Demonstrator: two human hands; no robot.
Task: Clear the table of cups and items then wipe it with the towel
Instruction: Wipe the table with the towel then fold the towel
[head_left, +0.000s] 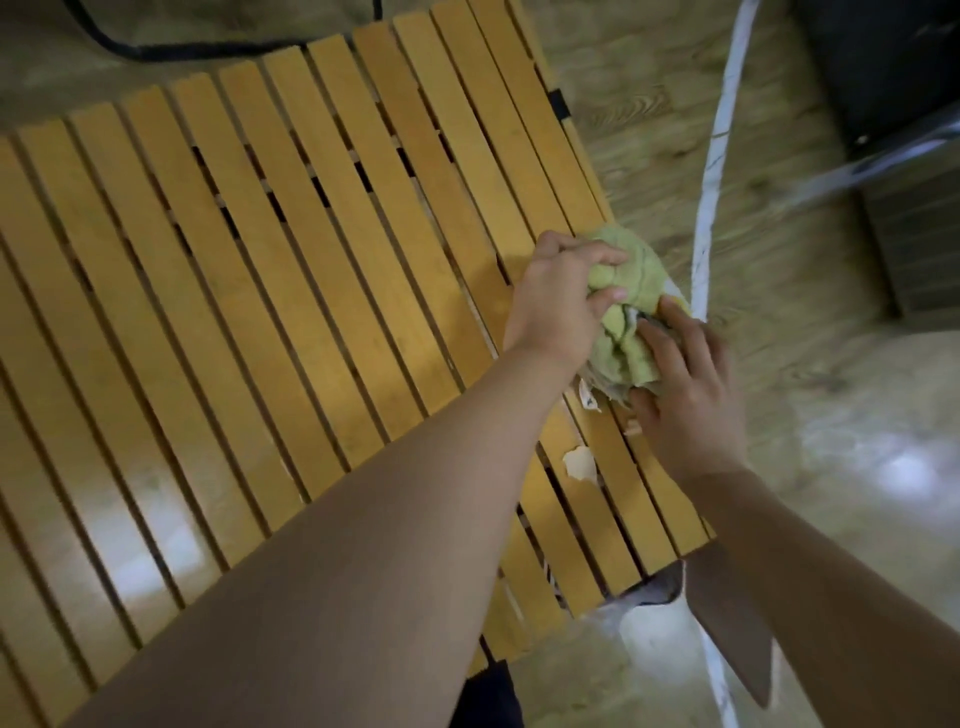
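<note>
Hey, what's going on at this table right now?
A person is working at the right edge of a slatted wooden table. Their left hand grips a bunched green towel, while the right hand rests against the towel and some crumpled scraps under it. A small pale scrap lies on the slats nearby. No cups show on the table.

Pale wood-grain floor (649, 130) (glossy with glare) carries a black cable (156, 49).

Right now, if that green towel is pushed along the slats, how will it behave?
The towel is probably soft and floppy: it bunches in folds under the left hand. It likely drags rather than slides, and may snag on the slatted table.
</note>
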